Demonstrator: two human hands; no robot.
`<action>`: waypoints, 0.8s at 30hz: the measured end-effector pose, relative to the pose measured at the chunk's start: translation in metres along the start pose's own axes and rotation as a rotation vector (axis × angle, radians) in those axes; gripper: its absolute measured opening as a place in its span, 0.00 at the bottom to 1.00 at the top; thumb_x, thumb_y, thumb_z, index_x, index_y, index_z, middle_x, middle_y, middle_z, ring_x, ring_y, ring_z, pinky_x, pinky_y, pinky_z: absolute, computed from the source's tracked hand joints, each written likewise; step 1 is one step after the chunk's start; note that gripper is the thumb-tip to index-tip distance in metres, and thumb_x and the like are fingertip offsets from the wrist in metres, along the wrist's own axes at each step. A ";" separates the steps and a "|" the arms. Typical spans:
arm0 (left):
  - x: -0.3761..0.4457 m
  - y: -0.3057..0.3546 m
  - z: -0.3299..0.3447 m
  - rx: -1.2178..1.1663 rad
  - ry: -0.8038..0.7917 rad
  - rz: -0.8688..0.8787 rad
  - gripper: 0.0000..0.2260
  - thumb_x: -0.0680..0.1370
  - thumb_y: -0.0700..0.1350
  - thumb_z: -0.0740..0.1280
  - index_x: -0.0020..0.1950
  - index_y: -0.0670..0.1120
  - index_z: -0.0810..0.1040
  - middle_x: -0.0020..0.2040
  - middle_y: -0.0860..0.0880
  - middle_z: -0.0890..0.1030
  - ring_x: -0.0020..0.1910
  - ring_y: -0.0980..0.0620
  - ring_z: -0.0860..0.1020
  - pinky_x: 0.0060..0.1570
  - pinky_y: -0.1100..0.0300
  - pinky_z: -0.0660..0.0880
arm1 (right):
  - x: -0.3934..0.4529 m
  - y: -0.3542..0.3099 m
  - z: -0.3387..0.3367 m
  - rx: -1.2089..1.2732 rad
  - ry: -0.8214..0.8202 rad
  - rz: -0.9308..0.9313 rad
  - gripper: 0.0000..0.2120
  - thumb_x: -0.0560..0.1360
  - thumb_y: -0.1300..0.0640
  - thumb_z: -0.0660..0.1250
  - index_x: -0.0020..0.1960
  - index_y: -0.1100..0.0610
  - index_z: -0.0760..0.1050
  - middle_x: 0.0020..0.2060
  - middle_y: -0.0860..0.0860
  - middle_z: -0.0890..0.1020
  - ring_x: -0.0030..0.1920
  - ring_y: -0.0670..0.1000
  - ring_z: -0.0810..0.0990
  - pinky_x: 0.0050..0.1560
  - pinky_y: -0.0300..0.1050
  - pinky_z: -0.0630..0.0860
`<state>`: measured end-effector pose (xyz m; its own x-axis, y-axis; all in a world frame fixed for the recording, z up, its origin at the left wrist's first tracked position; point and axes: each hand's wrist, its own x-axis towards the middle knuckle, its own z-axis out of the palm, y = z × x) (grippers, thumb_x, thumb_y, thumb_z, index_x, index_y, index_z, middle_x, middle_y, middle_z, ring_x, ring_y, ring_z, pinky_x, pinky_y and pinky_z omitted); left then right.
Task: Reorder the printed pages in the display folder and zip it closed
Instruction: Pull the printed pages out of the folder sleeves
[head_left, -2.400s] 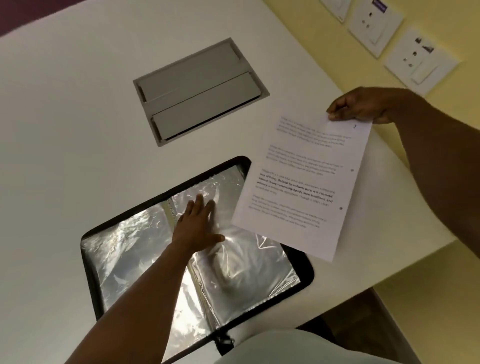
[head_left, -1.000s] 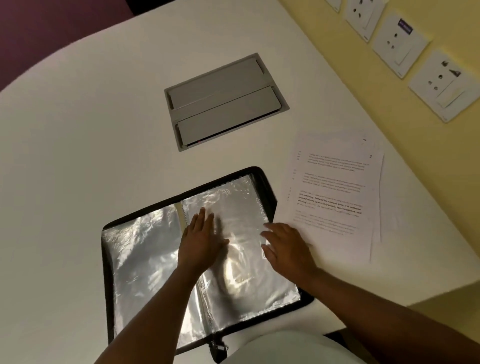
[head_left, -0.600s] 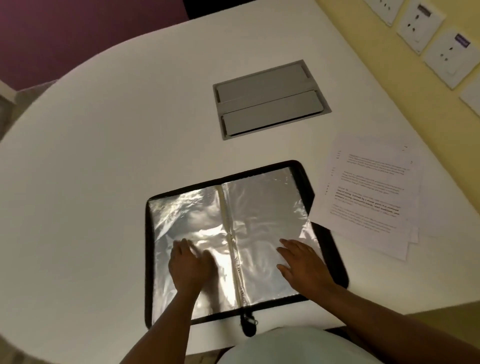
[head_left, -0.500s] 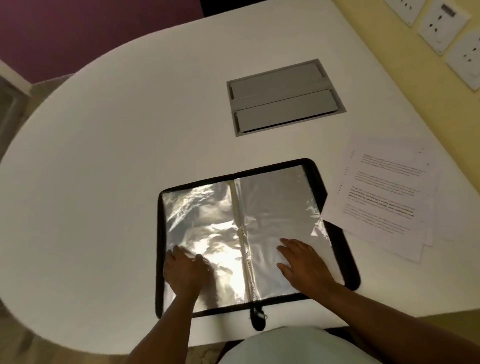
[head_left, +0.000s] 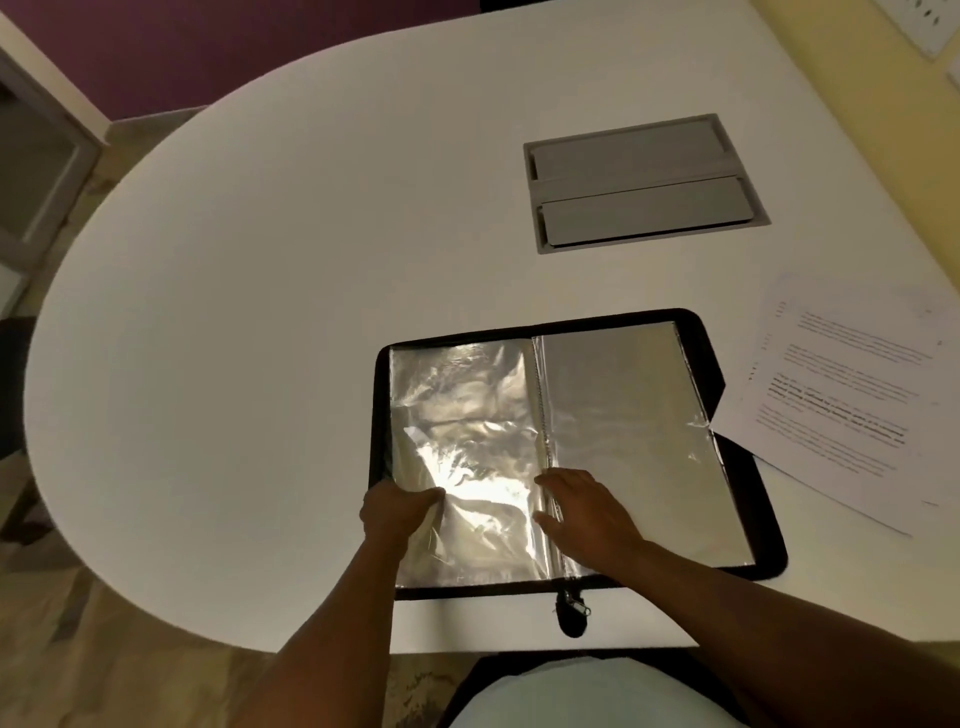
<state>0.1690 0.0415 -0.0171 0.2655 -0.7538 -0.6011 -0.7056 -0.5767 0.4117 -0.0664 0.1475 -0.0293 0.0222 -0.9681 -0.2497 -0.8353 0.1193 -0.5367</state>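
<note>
I see the display folder (head_left: 623, 405) lying open on the white table (head_left: 260, 312). My left hand (head_left: 395, 512) pinches the crinkled left sleeve's (head_left: 462, 415) edge; my right hand (head_left: 587, 514) lies spread flat at the spine. The printed pages (head_left: 841, 400) sit stacked right, overlapping the folder's edge. A grey cable hatch (head_left: 641, 182) lies beyond.

Room was dim, warm yellowish cast. Overhead light glared hard off the plastic sleeves (head_left: 467, 467) left of the folder's spine. Worktop (head_left: 260, 312) lit evenly, edge bowed by wide-angle distortion. Text on printed pages (head_left: 841, 395) soft, unreadable. Soft shadows under both forearms.
</note>
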 end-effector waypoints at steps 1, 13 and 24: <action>0.003 -0.002 -0.001 0.005 -0.003 0.009 0.35 0.58 0.59 0.78 0.58 0.42 0.76 0.51 0.45 0.81 0.49 0.43 0.81 0.50 0.49 0.80 | 0.002 -0.001 0.001 -0.005 -0.010 0.017 0.25 0.78 0.47 0.64 0.72 0.53 0.67 0.71 0.49 0.69 0.72 0.51 0.65 0.69 0.46 0.64; -0.065 0.072 -0.043 -0.335 -0.422 0.268 0.06 0.76 0.41 0.70 0.52 0.45 0.81 0.49 0.45 0.83 0.49 0.46 0.81 0.53 0.47 0.79 | 0.016 -0.020 -0.035 0.369 -0.030 0.239 0.19 0.78 0.43 0.63 0.64 0.51 0.75 0.61 0.47 0.79 0.59 0.47 0.77 0.59 0.42 0.72; -0.149 0.154 0.048 -0.230 -0.971 0.527 0.07 0.80 0.49 0.64 0.54 0.48 0.77 0.57 0.62 0.76 0.61 0.59 0.74 0.58 0.61 0.72 | -0.021 0.026 -0.127 1.459 0.037 0.518 0.30 0.78 0.32 0.48 0.63 0.50 0.77 0.56 0.54 0.83 0.58 0.53 0.82 0.60 0.54 0.76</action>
<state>-0.0106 0.0799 0.1025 -0.7241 -0.4139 -0.5517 -0.4143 -0.3784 0.8277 -0.1580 0.1429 0.0642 -0.1218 -0.7562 -0.6429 0.4959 0.5147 -0.6994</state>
